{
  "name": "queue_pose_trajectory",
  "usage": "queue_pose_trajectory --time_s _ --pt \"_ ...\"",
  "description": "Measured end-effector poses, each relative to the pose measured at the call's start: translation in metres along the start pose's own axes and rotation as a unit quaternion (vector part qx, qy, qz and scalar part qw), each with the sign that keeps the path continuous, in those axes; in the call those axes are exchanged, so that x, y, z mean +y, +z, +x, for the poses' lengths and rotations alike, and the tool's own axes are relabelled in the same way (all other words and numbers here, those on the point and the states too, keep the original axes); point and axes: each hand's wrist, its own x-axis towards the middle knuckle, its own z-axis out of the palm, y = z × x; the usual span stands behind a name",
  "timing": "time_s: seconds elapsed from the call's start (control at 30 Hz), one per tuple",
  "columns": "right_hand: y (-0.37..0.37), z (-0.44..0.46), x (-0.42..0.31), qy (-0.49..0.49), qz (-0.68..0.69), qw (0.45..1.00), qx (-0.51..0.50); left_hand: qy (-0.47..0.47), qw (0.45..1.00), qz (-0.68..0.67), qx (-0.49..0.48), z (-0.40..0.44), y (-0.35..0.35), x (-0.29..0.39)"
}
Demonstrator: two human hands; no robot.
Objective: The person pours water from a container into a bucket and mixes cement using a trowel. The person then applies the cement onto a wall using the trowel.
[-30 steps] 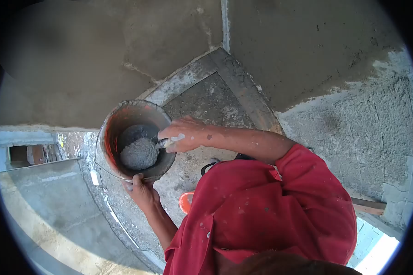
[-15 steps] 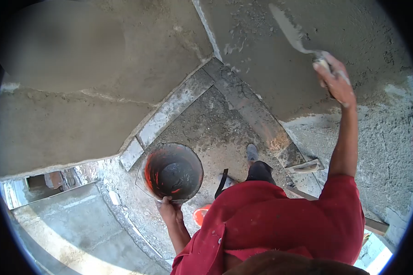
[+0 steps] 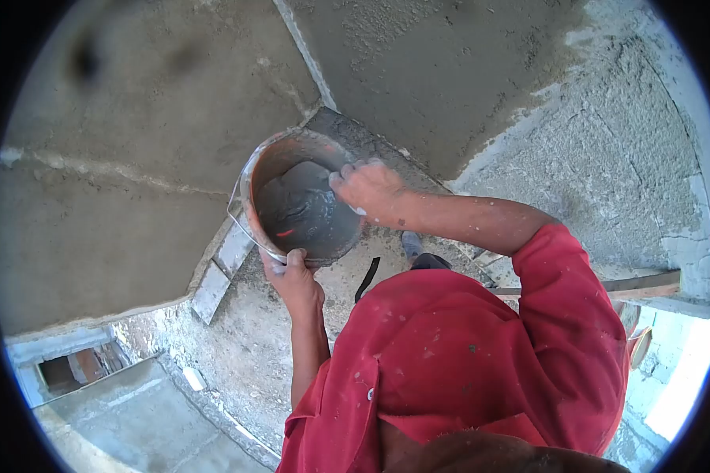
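Note:
My left hand (image 3: 296, 285) grips the near edge of a mortar-smeared bucket (image 3: 252, 209), which is tilted and has a wire handle hanging at its left side. Wet grey mortar (image 3: 301, 201) lies inside, with orange showing through on the inner wall. Over the bucket's right rim, my right hand (image 3: 372, 191) is closed around the handle of the trowel. The trowel's blade is hidden, down in the bucket. Behind the bucket rises a wall with fresh grey mortar (image 3: 418, 87) on its right face.
To the right is a rough, lighter wall section (image 3: 607, 173). The left wall face (image 3: 118, 229) is smooth grey. Boards (image 3: 211, 292) lie along the wall base. A foot in a grey shoe (image 3: 411, 244) stands on the gritty floor, near a long wooden strip (image 3: 631, 284) at right.
My right hand came down from the right wall with the trowel and is now at the bucket. My left hand raised the bucket toward the wall corner and tilted it.

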Motion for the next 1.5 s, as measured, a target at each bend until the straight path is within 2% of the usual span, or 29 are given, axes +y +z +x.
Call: queue_pose_trajectory --time_s 0.07,0.13,0.17,0.2,0.23,0.27,0.37,0.47,0.57,0.6,0.67,0.73,0.77,0.8,0.83,0.97,1.07,1.13,1.17,1.2,1.23,1.27,1.3,1.33,1.37,1.47,1.5 --pt "-0.017 -0.004 -0.033 -0.096 -0.023 0.995 0.035 0.037 0.999 0.024 -0.01 0.001 -0.02 0.005" --pt "-0.053 0.001 -0.058 -0.088 -0.071 0.987 0.114 0.08 0.995 0.066 -0.013 -0.008 -0.038 0.016" --pt "-0.069 0.007 -0.063 -0.064 -0.099 0.986 0.116 0.112 0.989 0.097 -0.007 -0.013 -0.042 0.027" --pt "-0.079 0.015 -0.067 -0.045 -0.119 0.985 0.118 0.092 0.991 0.098 -0.001 -0.024 -0.048 0.045" --pt "-0.078 0.024 -0.067 -0.049 -0.122 0.989 0.073 0.072 0.992 0.099 0.006 -0.036 -0.054 0.063" --pt "-0.063 0.033 -0.065 -0.036 -0.086 0.995 0.023 0.163 0.978 0.128 0.012 -0.031 -0.067 0.055" --pt "-0.043 0.035 -0.081 -0.049 -0.056 0.997 0.0 0.132 0.985 0.106 0.022 -0.05 -0.081 0.081" --pt "-0.008 0.031 -0.102 -0.059 0.023 0.996 -0.067 0.163 0.977 0.141 0.005 -0.054 -0.117 0.061" --pt "0.058 0.016 -0.12 -0.074 0.153 0.985 0.023 0.131 0.977 0.164 0.034 -0.073 -0.136 0.051" --pt "0.067 0.011 -0.137 -0.061 0.209 0.976 0.015 0.139 0.977 0.156 0.051 -0.079 -0.14 0.049" --pt "0.077 0.016 -0.162 -0.086 0.285 0.953 -0.054 0.084 0.98 0.15 0.103 -0.098 -0.149 0.057" --pt "0.053 0.009 -0.18 -0.086 0.29 0.951 -0.07 0.037 0.985 0.097 0.14 -0.114 -0.149 0.064" --pt "0.059 0.002 -0.183 -0.105 0.304 0.946 -0.022 0.012 0.986 0.055 0.159 -0.121 -0.15 0.065" --pt "0.043 -0.003 -0.18 -0.129 0.329 0.934 -0.055 0.044 0.982 0.03 0.182 -0.128 -0.136 0.078" --pt "0.071 -0.009 -0.18 -0.148 0.354 0.923 0.037 0.015 0.977 0.024 0.213 -0.134 -0.142 0.074" --pt "0.003 -0.037 -0.127 -0.161 0.404 0.887 -0.159 -0.001 0.961 -0.008 0.278 -0.157 -0.121 0.075" --pt "0.019 -0.068 -0.045 -0.224 0.454 0.857 -0.092 -0.033 0.957 -0.009 0.289 -0.169 -0.108 0.044" --pt "0.016 -0.092 0.033 -0.144 0.553 0.768 -0.29 -0.06 0.956 -0.037 0.286 -0.171 -0.073 0.032" --pt "0.015 -0.11 0.076 -0.1 0.561 0.765 -0.301 -0.08 0.955 -0.043 0.281 -0.172 -0.059 0.022" --pt "0.014 -0.115 0.131 -0.061 0.544 0.744 -0.384 -0.102 0.955 -0.048 0.274 -0.173 -0.051 0.008" --pt "0.003 -0.138 0.183 0.028 0.515 0.815 -0.264 -0.124 0.954 -0.051 0.267 -0.174 -0.046 -0.003" --pt "-0.014 -0.16 0.233 0.125 0.475 0.859 -0.142 -0.136 0.957 -0.054 0.251 -0.175 -0.037 -0.012" --pt "-0.043 -0.184 0.279 0.189 0.449 0.873 0.008 -0.151 0.959 -0.047 0.233 -0.178 -0.035 -0.023" --pt "-0.108 -0.217 0.292 0.271 0.419 0.86 0.104 -0.16 0.962 -0.041 0.218 -0.18 -0.025 -0.021" --pt "-0.144 -0.248 0.302 0.234 0.403 0.864 0.19 -0.17 0.964 -0.037 0.204 -0.183 -0.01 -0.021" --pt "-0.169 -0.297 0.251 0.279 0.367 0.864 0.204 -0.173 0.963 -0.049 0.2 -0.178 0.036 -0.02" --pt "-0.161 -0.299 0.239 0.267 0.385 0.865 0.18 -0.171 0.968 -0.041 0.178 -0.176 0.041 -0.022"
